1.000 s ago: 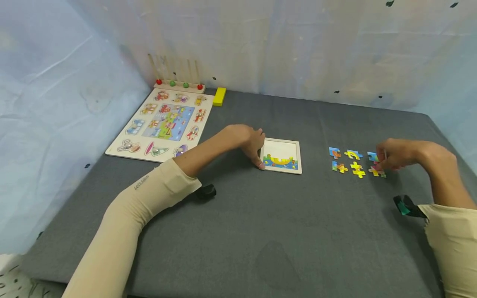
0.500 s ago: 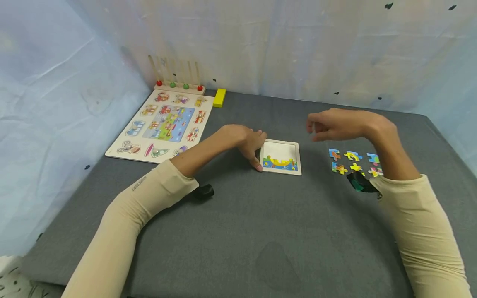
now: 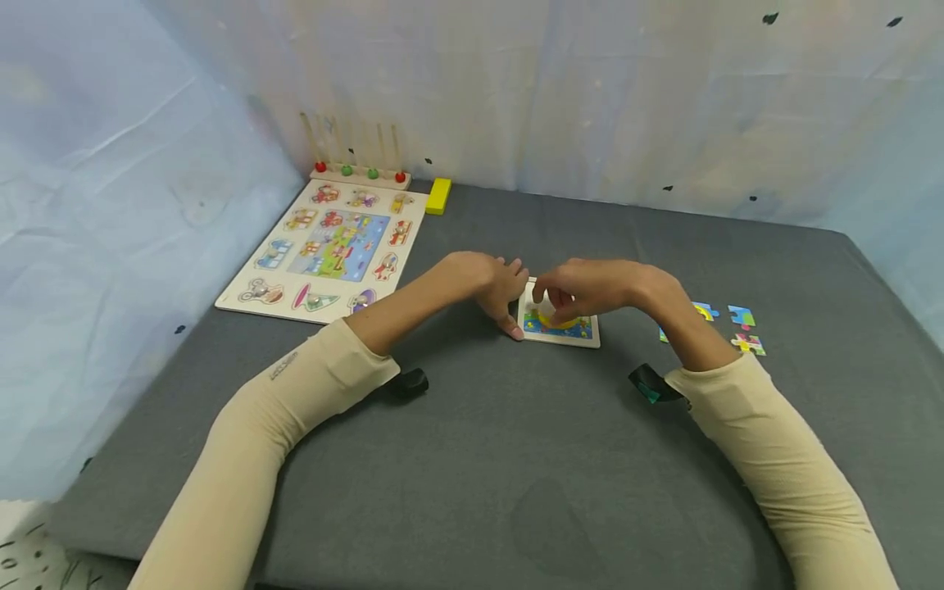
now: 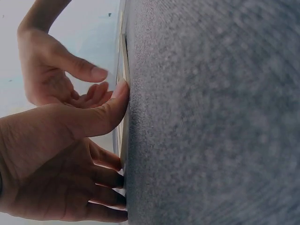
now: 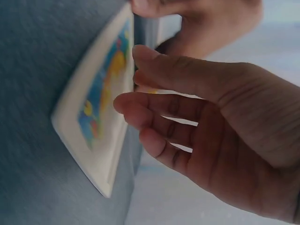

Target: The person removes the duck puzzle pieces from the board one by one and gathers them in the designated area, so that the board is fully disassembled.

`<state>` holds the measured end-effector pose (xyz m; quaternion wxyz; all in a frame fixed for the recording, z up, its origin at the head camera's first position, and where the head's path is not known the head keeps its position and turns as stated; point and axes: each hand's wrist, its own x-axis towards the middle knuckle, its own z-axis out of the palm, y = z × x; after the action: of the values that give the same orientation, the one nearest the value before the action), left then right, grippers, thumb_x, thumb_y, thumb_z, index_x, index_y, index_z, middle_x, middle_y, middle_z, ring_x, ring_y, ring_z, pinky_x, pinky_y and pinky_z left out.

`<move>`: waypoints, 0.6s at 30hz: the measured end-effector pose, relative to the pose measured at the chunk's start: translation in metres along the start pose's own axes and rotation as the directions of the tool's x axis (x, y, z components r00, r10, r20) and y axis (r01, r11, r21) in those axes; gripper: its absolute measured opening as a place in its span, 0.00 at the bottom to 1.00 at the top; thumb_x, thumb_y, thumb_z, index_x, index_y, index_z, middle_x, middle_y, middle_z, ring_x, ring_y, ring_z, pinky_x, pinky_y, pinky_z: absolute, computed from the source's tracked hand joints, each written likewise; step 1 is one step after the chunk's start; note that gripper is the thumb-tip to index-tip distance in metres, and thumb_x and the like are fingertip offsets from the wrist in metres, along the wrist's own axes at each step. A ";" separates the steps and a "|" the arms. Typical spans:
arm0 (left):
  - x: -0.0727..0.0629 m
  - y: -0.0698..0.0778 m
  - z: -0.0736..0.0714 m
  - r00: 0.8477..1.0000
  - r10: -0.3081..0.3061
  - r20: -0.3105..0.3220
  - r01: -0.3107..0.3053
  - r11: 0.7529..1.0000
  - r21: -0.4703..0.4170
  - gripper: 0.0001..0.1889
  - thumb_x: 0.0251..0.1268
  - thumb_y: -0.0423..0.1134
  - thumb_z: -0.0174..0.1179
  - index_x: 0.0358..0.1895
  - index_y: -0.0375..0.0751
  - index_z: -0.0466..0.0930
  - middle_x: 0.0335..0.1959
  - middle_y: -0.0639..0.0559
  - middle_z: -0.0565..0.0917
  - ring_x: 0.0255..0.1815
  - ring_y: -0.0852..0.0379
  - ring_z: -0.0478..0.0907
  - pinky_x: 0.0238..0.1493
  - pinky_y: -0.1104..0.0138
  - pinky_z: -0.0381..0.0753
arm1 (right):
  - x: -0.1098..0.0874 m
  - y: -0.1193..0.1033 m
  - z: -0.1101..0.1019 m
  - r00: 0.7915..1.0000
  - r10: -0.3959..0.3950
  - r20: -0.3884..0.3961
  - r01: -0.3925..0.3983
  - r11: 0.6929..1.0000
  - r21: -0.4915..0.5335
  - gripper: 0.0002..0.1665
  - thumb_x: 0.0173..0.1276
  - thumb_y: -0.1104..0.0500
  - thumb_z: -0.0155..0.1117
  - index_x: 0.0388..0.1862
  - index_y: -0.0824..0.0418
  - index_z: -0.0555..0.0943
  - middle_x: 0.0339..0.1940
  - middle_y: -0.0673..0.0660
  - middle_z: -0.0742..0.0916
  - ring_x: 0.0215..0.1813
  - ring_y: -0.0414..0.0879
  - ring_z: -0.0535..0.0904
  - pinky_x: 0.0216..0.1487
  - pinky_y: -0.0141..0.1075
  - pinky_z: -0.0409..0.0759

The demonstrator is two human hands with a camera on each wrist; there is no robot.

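Observation:
A small square wooden puzzle tray lies on the grey table, with joined blue and yellow pieces along its near side. My left hand steadies the tray's left edge, thumb at the near corner and fingers stretched toward the far corner. Over the tray, my right hand pinches a puzzle piece, mostly hidden; a yellow-orange sliver shows between its fingers in the right wrist view. Loose jigsaw pieces lie to the right, some covered by the right forearm.
A large wooden picture board with knobbed pieces lies at the back left. Behind it stands a peg rack with red and green beads. A yellow block is beside them. Pale sheeting hangs at the back and sides.
My right hand has moved left from the loose pieces, through the air, to above the tray. My left hand has stayed at the tray's left edge.

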<state>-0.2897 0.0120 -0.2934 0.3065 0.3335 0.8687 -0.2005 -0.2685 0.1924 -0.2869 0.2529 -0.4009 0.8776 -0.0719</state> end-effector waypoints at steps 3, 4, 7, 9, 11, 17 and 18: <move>0.000 0.000 0.001 1.000 0.003 0.001 -0.003 1.000 -0.009 0.62 0.68 0.78 0.50 0.86 0.40 0.31 0.89 0.39 0.35 0.89 0.37 0.39 0.88 0.48 0.46 | 0.008 -0.001 0.005 1.000 -0.007 0.020 0.007 1.000 0.025 0.20 0.76 0.59 0.68 0.62 0.66 0.80 0.37 0.55 0.87 0.36 0.44 0.83 0.46 0.40 0.82; 0.000 0.000 0.001 1.000 0.008 -0.001 -0.008 1.000 -0.009 0.62 0.68 0.78 0.50 0.86 0.39 0.31 0.89 0.39 0.35 0.89 0.37 0.39 0.88 0.48 0.46 | 0.009 -0.001 0.006 1.000 -0.009 0.019 0.009 0.999 0.035 0.18 0.75 0.60 0.68 0.60 0.65 0.81 0.35 0.54 0.87 0.35 0.44 0.83 0.45 0.39 0.82; 0.000 0.000 0.001 1.000 0.011 0.006 -0.011 1.000 -0.011 0.62 0.68 0.78 0.50 0.86 0.39 0.30 0.88 0.39 0.34 0.89 0.37 0.38 0.88 0.49 0.45 | 0.013 -0.002 0.009 1.000 -0.018 -0.004 0.018 0.998 0.059 0.13 0.72 0.63 0.71 0.53 0.64 0.83 0.33 0.55 0.88 0.32 0.46 0.83 0.42 0.38 0.81; 0.000 0.000 0.001 1.000 0.010 0.011 -0.010 1.000 -0.008 0.62 0.68 0.78 0.50 0.86 0.39 0.29 0.88 0.39 0.33 0.89 0.37 0.38 0.88 0.49 0.44 | 0.014 -0.003 0.010 0.999 -0.021 -0.024 0.023 0.997 0.068 0.12 0.71 0.65 0.71 0.51 0.64 0.83 0.34 0.56 0.88 0.33 0.47 0.84 0.42 0.38 0.82; 0.000 0.000 0.001 1.000 0.010 0.018 -0.010 1.000 -0.006 0.62 0.68 0.78 0.50 0.86 0.39 0.29 0.88 0.39 0.32 0.89 0.37 0.37 0.88 0.49 0.43 | 0.015 -0.003 0.011 0.999 -0.019 -0.042 0.022 0.997 0.070 0.12 0.70 0.66 0.72 0.50 0.65 0.83 0.35 0.56 0.88 0.34 0.46 0.84 0.43 0.39 0.82; 0.001 -0.001 0.000 0.999 -0.002 0.045 0.003 1.000 -0.010 0.62 0.68 0.78 0.49 0.86 0.40 0.27 0.88 0.40 0.30 0.90 0.38 0.34 0.89 0.49 0.40 | 0.019 -0.002 0.016 0.999 0.028 -0.043 -0.022 0.989 0.144 0.08 0.74 0.72 0.63 0.49 0.67 0.79 0.30 0.56 0.81 0.32 0.45 0.78 0.44 0.39 0.81; 0.001 -0.001 0.000 0.999 -0.004 0.048 0.004 1.000 -0.009 0.62 0.68 0.78 0.49 0.86 0.40 0.27 0.88 0.40 0.30 0.90 0.38 0.33 0.89 0.49 0.39 | 0.019 -0.002 0.016 0.999 0.031 -0.043 -0.024 0.987 0.157 0.07 0.75 0.73 0.62 0.49 0.67 0.78 0.29 0.56 0.80 0.31 0.45 0.77 0.44 0.39 0.81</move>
<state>-0.2907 0.0113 -0.2938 0.3283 0.3256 0.8626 -0.2051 -0.2695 0.1780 -0.3071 0.2645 -0.3658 0.8803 -0.1461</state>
